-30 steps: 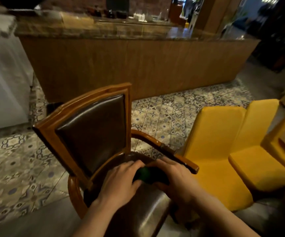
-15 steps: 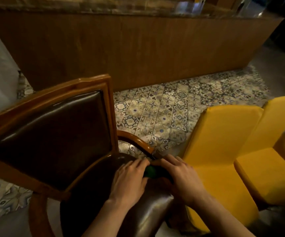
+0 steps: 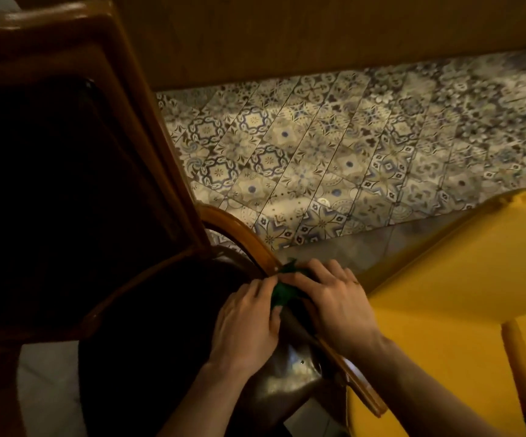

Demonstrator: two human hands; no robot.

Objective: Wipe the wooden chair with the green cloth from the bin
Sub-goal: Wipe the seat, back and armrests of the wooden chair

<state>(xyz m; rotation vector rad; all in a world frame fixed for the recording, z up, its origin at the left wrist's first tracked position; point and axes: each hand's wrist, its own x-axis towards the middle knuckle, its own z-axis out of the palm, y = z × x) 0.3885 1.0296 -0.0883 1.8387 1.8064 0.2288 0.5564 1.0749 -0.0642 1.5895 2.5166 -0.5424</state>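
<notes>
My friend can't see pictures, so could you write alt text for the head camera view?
Two bare hands, left hand and right hand, press a green cloth onto a wooden chair's armrest. A yellow chair stands alongside on patterned tiles.

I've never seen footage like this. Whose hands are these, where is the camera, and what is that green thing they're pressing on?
There is no machine here: a person wears a wide-angle camera on the head, so you look forward and down at their own two bare hands. The left hand and the right hand together press a bunched green cloth onto the curved wooden armrest of a wooden chair with dark, shiny padding. They appear to be wiping that armrest. Beside it, on the right, stands a yellow chair. Beyond is a patterned tile floor and a wood-panelled counter front. The bin the cloth came from is not in view.
</notes>
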